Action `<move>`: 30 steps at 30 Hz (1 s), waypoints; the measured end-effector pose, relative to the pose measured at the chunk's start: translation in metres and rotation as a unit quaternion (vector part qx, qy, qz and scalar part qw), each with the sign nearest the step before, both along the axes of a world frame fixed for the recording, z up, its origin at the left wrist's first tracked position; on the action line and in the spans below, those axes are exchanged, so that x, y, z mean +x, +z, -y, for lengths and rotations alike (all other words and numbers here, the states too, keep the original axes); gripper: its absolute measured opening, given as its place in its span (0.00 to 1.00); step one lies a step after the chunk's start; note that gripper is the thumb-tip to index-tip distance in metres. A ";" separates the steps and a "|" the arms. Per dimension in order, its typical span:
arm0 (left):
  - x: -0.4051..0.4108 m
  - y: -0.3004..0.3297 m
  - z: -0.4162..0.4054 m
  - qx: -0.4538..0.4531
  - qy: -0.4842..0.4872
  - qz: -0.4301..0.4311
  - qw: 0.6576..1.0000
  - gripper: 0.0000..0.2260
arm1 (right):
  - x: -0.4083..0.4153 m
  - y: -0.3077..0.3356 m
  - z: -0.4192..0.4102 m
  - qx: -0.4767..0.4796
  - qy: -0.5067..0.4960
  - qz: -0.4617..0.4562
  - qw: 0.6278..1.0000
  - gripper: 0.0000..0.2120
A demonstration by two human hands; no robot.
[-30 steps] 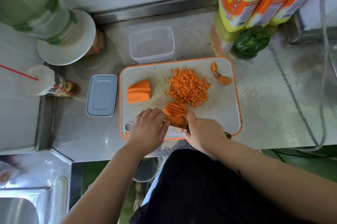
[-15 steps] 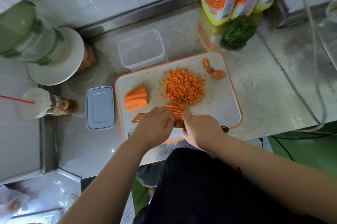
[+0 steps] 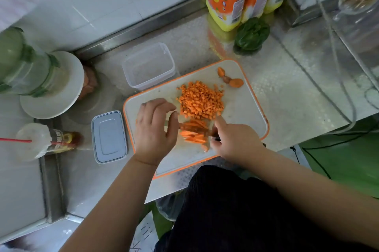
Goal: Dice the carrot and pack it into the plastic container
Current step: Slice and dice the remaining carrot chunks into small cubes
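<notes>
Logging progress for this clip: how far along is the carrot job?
Done: a pile of diced carrot sits on the cutting board. In hand: carrot strips lie between the left hand and right hand, which grips a mostly hidden knife. Left: dicing those strips and packing; the plastic container is empty, its lid off.
</notes>
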State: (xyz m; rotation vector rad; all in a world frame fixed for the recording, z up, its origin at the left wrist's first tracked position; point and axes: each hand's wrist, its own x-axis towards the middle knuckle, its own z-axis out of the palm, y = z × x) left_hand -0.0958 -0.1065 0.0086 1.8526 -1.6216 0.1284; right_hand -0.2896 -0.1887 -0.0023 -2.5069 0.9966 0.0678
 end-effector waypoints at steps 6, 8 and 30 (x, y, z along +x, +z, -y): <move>-0.017 -0.067 -0.024 0.144 -0.143 0.056 0.978 0.30 | -0.014 -0.002 0.023 0.082 -0.156 0.025 0.984 0.11; -0.019 -0.084 -0.019 0.239 -0.169 0.077 0.953 0.39 | -0.018 -0.004 0.023 0.074 -0.190 0.049 0.978 0.10; -0.020 -0.126 -0.003 0.207 -0.151 0.149 0.955 0.27 | -0.031 -0.008 -0.002 0.075 -0.244 0.091 0.963 0.09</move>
